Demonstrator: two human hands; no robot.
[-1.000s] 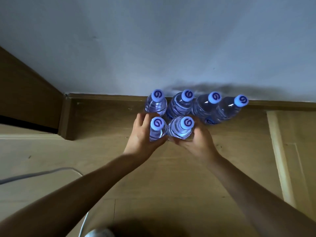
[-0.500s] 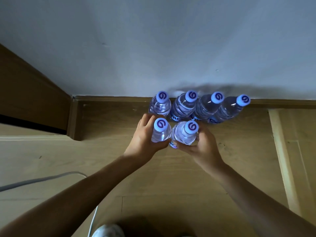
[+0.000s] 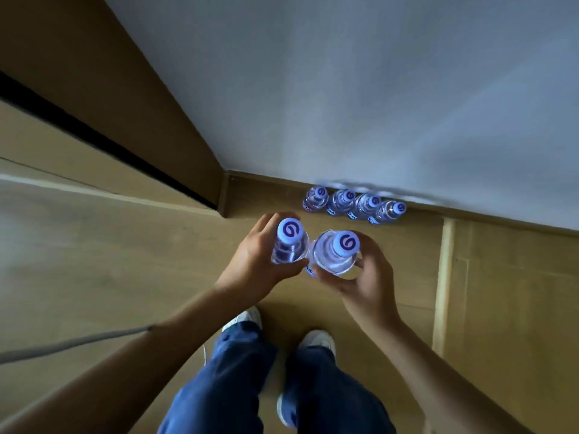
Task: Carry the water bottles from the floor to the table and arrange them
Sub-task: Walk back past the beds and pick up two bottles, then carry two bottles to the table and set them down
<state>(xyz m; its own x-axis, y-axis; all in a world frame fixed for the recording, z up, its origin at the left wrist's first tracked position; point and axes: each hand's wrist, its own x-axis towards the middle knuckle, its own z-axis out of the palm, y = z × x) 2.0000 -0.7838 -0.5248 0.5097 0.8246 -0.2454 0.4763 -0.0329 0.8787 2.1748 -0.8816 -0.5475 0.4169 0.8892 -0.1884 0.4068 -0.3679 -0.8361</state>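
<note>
Bottles are off the floor [image 3: 94, 245]: left hand [image 3: 250, 267] grips one bottle [image 3: 289, 242], right hand [image 3: 366, 277] grips another [image 3: 336, 252], the two touching. Four more bottles [image 3: 354, 204] stand in a row along the skirting. No bench is in view, so carrying has barely begun.
</note>
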